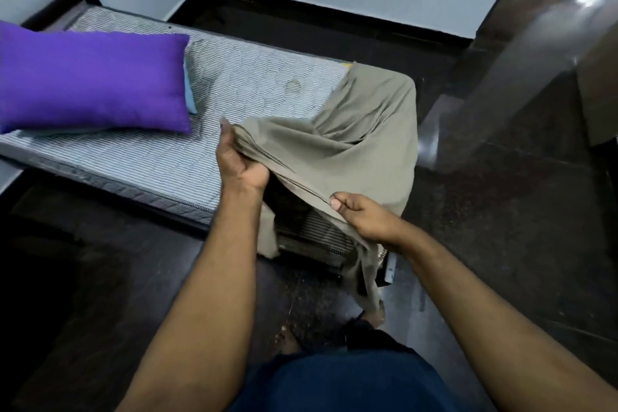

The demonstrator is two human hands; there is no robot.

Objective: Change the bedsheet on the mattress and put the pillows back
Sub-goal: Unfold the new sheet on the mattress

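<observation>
Mattress, striped grey and white, lies low on the dark floor and runs from the frame's centre out toward ten o'clock, its near end at the person's feet. Khaki-grey bedsheet covers only that near end, from about one o'clock of centre down to five o'clock, bunched in folds with one tail hanging to the floor. Purple pillow rests on the bare mattress at nine to ten o'clock, well apart from the sheet; a light blue edge, perhaps a second pillow, peeks from under its right side. Left hand, at the centre, has its fingers clenched round a gathered bunch of the sheet's edge. Right hand, at about four o'clock from the left one, pinches the same edge between thumb and curled fingers, lifting it off the mattress corner.
</observation>
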